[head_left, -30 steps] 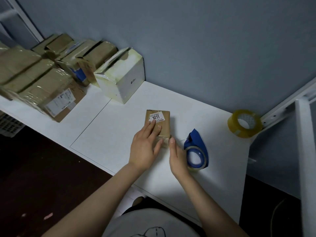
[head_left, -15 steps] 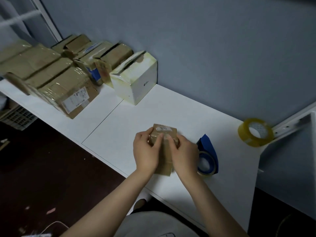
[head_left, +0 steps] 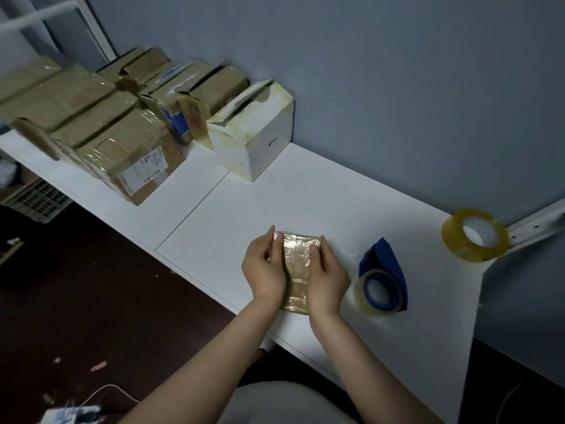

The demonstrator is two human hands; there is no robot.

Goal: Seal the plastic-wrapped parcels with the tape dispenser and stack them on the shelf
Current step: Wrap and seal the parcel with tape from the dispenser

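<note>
1. Squarely over the front edge of the white table [head_left: 305, 203], a person holds a small brown parcel [head_left: 296, 270] wrapped in clear, shiny plastic between both hands.
2. Left hand [head_left: 266, 270] grips the parcel's left side, fingers curled round its edge.
3. Right hand [head_left: 327, 278] clasps the right side, its fingertips [head_left: 313, 249] bent onto the glossy face near the top.
4. Whether the parcel's lower end rests on the table cannot be told.
5. Blue tape dispenser [head_left: 383, 281], loaded with clear tape, lies on the table just beside the right hand, touched by neither hand.
6. Spare roll of yellowish tape [head_left: 474, 235] lies farther right, near the table's corner by a white metal rail [head_left: 535, 224].
7. White carton [head_left: 256, 136] with torn, taped flaps stands against the grey-blue wall [head_left: 397, 87]; left of it, brown cardboard parcels [head_left: 101, 133] in plastic wrap are packed close together, one bearing a shipping label [head_left: 143, 169].
</note>
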